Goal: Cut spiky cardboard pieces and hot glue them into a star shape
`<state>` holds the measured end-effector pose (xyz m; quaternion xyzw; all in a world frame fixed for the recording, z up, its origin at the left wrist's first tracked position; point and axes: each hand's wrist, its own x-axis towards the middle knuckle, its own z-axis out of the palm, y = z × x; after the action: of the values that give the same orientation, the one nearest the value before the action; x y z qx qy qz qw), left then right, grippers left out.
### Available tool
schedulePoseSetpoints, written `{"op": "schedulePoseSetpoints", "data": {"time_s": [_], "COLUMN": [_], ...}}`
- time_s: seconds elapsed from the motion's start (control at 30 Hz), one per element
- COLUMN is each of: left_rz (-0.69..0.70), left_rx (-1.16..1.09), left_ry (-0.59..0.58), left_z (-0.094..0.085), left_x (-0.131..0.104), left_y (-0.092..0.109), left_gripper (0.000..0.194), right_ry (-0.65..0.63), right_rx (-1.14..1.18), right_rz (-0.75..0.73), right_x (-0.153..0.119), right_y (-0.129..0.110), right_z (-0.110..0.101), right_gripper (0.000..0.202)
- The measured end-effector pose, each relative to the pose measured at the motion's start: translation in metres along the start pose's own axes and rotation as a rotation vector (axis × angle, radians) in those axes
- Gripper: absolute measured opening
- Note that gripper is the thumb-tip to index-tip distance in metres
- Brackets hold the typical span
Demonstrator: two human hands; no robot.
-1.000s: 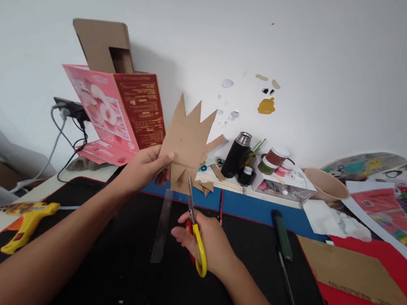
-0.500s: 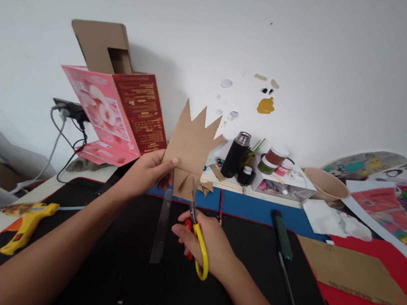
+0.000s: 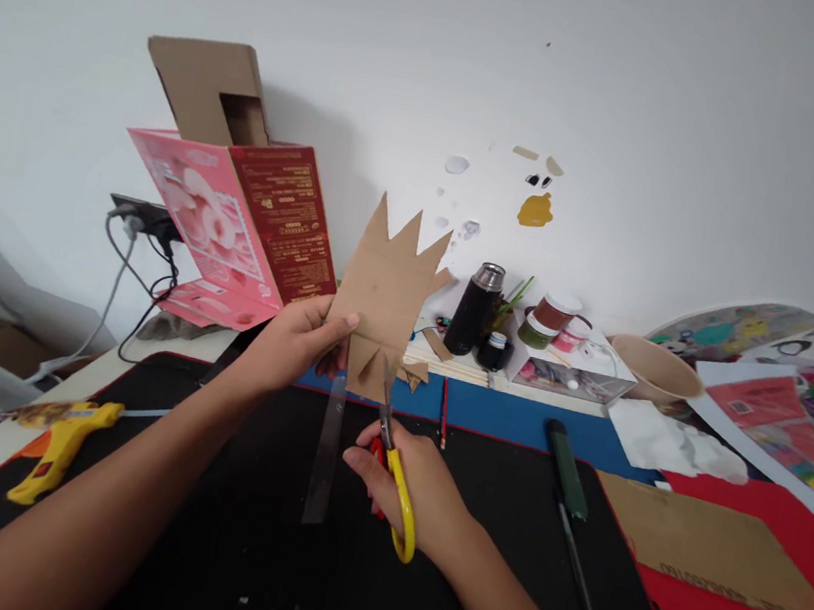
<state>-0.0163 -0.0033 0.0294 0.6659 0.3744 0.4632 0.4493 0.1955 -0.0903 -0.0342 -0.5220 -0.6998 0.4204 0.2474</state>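
My left hand (image 3: 308, 332) pinches the left edge of a brown cardboard piece (image 3: 386, 287), thumb in front and fingers behind. Three pointed teeth rise along its top edge, and a narrow V-shaped notch shows near its bottom. My right hand (image 3: 420, 479) is closed round the handles of a pair of scissors (image 3: 403, 506), one loop yellow and the other red. The scissor blades point upward against the lower right of the cardboard. Below the piece, a clear ruler (image 3: 325, 455) lies on the black mat (image 3: 231, 533).
A yellow glue gun (image 3: 65, 449) lies at left, before a pink box (image 3: 214, 217). At right are a green-handled knife (image 3: 569, 474) and a flat cardboard strip (image 3: 707, 544). Behind stand a black flask (image 3: 474, 309), paint jars (image 3: 553, 315) and a bowl (image 3: 656, 368). A red pencil (image 3: 444, 413) lies nearby.
The view has shifted slightly. The cardboard's toothed top has tipped a little upward and to the right; both hands keep their hold, and the scissors stay at its lower edge.
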Motion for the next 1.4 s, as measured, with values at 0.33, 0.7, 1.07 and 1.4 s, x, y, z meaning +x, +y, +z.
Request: {"op": "schedulePoseSetpoints", "data": {"time_s": [0.33, 0.7, 1.07, 1.4], "left_rz": [0.002, -0.021, -0.037, -0.032], "left_rx": [0.016, 0.005, 0.014, 0.028], "left_ry": [0.002, 0.001, 0.010, 0.005], "left_z": [0.001, -0.001, -0.001, -0.001], "left_x": [0.000, 0.003, 0.004, 0.003], "left_y": [-0.001, -0.013, -0.016, -0.014], "left_gripper": [0.047, 0.050, 0.047, 0.048], "right_ry": [0.001, 0.024, 0.040, 0.068], "right_rx": [0.080, 0.059, 0.030, 0.024], "right_rz": [0.022, 0.007, 0.029, -0.001], "right_x": [0.002, 0.005, 0.005, 0.007], "right_y": [0.004, 0.015, 0.013, 0.020], "right_z": [0.005, 0.011, 0.013, 0.017], "right_gripper": [0.026, 0.033, 0.030, 0.027]}}
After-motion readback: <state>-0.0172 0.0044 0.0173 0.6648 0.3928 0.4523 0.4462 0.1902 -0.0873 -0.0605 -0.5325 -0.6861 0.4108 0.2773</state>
